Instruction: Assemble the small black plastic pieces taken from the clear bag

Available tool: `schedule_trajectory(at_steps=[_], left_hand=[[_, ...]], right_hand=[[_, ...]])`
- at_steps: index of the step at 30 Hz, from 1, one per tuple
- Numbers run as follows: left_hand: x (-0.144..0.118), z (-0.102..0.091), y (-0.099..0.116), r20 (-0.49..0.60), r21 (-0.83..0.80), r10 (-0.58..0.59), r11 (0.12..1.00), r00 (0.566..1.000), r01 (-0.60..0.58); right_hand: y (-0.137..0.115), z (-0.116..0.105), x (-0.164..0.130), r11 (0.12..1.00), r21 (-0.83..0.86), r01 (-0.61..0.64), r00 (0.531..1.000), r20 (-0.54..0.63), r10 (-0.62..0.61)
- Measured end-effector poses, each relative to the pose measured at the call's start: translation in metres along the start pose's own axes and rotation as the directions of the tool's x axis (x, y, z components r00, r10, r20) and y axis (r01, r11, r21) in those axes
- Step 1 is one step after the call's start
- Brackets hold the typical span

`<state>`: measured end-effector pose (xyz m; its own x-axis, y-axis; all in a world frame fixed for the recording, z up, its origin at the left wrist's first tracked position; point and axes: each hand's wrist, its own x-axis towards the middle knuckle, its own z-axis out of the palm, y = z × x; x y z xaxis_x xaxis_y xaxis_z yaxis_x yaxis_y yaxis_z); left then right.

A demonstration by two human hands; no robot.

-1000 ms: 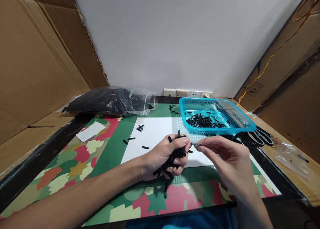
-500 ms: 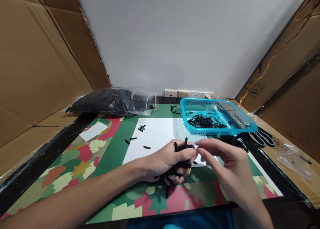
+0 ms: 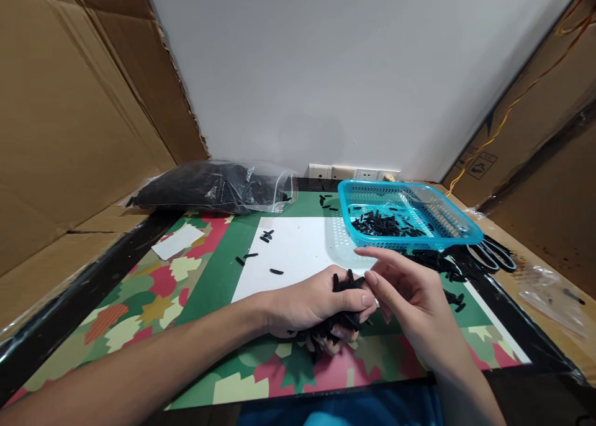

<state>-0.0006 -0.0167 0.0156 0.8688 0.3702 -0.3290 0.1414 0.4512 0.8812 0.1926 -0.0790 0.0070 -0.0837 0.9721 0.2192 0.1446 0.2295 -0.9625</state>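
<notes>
Black pieces (image 3: 338, 323) inside left hand (image 3: 311, 305)

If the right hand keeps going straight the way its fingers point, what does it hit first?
Most likely the bunch of black pieces gripped in the left hand; the right hand fingertips already look about touching it, though depth is unclear.

Single head cam, looks forward and down across the tabletop (image 3: 139, 302) toward the back wall (image 3: 349, 72); both hands close in the lower frame, no second view.

Grey wall (image 3: 344, 72), cardboard sides (image 3: 69, 103)
</notes>
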Motion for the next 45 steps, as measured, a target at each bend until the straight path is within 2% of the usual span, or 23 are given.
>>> schedule_trajectory(at_steps=[4,8,11,16,22,28,34,38,45], left_hand=[[0.0,0.001,0.002,0.014,0.049,-0.003,0.999,1.0,0.003],[-0.001,0.002,0.003,-0.002,0.124,0.043,0.991,0.999,-0.043],[-0.002,0.001,0.003,0.023,0.15,0.005,0.989,1.0,-0.008],[-0.005,0.0,0.001,0.091,0.116,-0.025,0.993,0.996,0.014],[-0.007,0.001,0.003,0.104,0.116,-0.022,0.993,0.994,0.009],[-0.008,0.002,0.003,0.154,0.147,-0.038,0.989,0.987,0.015],[-0.004,0.0,-0.003,0.192,0.161,-0.054,0.987,0.98,0.023],[0.0,-0.003,-0.006,0.209,0.152,-0.037,0.988,0.977,0.005],[0.0,-0.005,-0.007,0.21,0.139,-0.045,0.99,0.977,0.016]], right_hand=[[0.0,-0.001,0.0,0.999,-0.044,0.001,0.999,0.049,0.001],[0.003,-0.004,0.001,0.997,-0.077,-0.003,1.0,-0.008,0.002],[0.005,-0.004,0.002,0.996,-0.087,0.003,1.0,0.0,-0.003],[0.004,-0.005,0.001,0.999,0.033,-0.015,0.991,0.133,0.011],[-0.001,-0.006,-0.002,0.983,0.164,-0.084,0.989,0.136,0.062],[-0.006,-0.01,-0.005,0.991,0.088,-0.102,0.981,0.175,0.085],[-0.011,-0.014,-0.003,0.994,-0.108,0.008,0.978,0.21,0.015],[-0.011,-0.012,-0.001,0.996,-0.083,-0.015,0.972,0.234,0.034],[-0.006,-0.01,0.003,0.998,-0.049,-0.033,0.978,0.206,0.043]])
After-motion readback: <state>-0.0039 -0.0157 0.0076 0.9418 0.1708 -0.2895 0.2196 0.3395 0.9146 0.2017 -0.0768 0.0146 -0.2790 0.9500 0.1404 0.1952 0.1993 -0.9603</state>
